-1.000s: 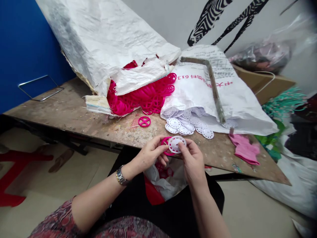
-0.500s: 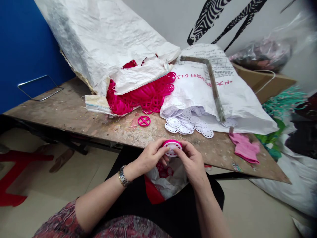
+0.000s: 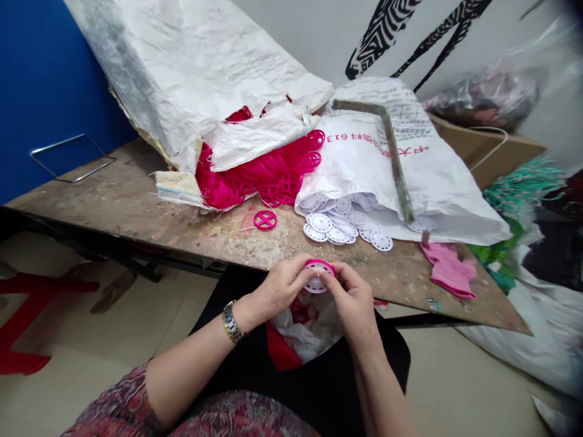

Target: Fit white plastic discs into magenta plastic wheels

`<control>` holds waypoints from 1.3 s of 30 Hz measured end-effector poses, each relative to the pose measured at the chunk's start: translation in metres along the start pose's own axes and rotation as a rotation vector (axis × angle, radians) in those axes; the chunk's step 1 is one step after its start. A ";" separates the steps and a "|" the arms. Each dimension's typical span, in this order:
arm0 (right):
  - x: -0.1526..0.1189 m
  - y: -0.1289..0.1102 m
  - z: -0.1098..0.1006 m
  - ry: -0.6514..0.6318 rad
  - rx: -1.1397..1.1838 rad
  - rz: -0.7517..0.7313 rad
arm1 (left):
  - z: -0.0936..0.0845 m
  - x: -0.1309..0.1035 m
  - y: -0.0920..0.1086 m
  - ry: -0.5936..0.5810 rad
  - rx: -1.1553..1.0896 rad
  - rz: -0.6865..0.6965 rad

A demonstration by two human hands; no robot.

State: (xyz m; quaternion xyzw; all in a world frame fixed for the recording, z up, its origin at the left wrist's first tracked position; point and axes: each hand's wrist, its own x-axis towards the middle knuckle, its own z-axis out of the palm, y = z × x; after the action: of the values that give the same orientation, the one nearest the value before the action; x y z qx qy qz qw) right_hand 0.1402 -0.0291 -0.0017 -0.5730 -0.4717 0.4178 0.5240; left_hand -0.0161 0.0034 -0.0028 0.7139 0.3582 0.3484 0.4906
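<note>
My left hand (image 3: 288,281) and my right hand (image 3: 350,297) both grip a white slotted disc (image 3: 315,286) with a pink rim showing along its upper edge. Both thumbs press on the disc's face; the fingers behind it are mostly hidden. Just below, an open bag (image 3: 314,334) on my lap holds red-pink round pieces. On the table, a pile of white slotted discs (image 3: 337,227) spills from a white printed sack (image 3: 364,170). Pink spoked rings (image 3: 273,176) spill from another white sack (image 3: 195,73), and one single pink ring (image 3: 265,220) lies before them.
A bent metal bar (image 3: 397,164) lies over the printed sack. A pink cloth piece (image 3: 450,270) rests near the right end of the wooden table (image 3: 113,203). At left are a wire frame (image 3: 73,159) and a red stool (image 3: 31,321); a cardboard box (image 3: 496,145) stands at right.
The white disc is tilted slightly differently between my fingers, with more of its face showing below my thumbs. Both hands keep hold of it in nearly the same place.
</note>
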 end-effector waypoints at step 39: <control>-0.036 0.051 -0.048 -0.199 -0.733 -0.153 | -0.067 0.031 -0.012 0.308 0.955 0.165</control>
State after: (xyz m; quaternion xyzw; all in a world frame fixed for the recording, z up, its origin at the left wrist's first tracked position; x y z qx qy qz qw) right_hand 0.1842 -0.0748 -0.0482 -0.6422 -0.6797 0.2345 0.2659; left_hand -0.0600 0.0632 0.0088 0.8248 0.4882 0.2844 0.0218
